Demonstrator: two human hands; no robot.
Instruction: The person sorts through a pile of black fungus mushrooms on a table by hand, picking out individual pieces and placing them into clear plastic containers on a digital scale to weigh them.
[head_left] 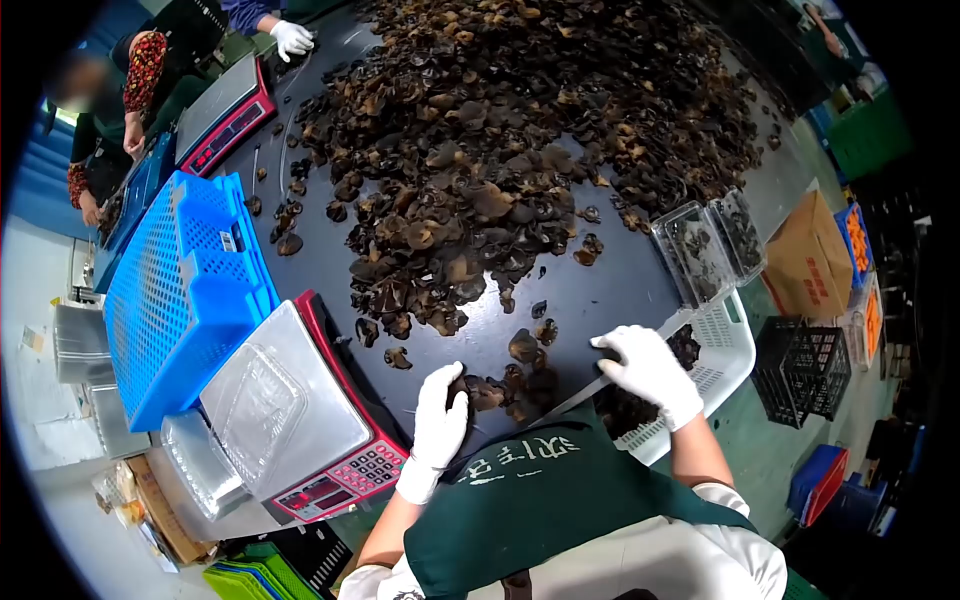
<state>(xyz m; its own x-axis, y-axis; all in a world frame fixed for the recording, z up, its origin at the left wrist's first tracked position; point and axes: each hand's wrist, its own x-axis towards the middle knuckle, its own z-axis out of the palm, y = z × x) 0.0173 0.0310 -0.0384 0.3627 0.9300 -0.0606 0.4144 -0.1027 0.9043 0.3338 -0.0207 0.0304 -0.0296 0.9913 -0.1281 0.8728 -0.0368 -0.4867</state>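
My left hand, in a white glove, rests at the table's near edge against a small group of dark wood ear mushrooms. Its thumb and fingers are apart; whether a piece is between them is hard to see. My right hand, gloved too, is at the near edge further right, thumb and fingers spread, with nothing visible in it. Below that hand a white basket holds more dark mushrooms. A large heap of wood ear mushrooms covers the middle and far part of the dark table.
On the left stand a scale with a clear plastic tray on it, and blue crates. Clear containers sit at the right edge. Across the table are another scale and a co-worker's gloved hand. A cardboard box stands right.
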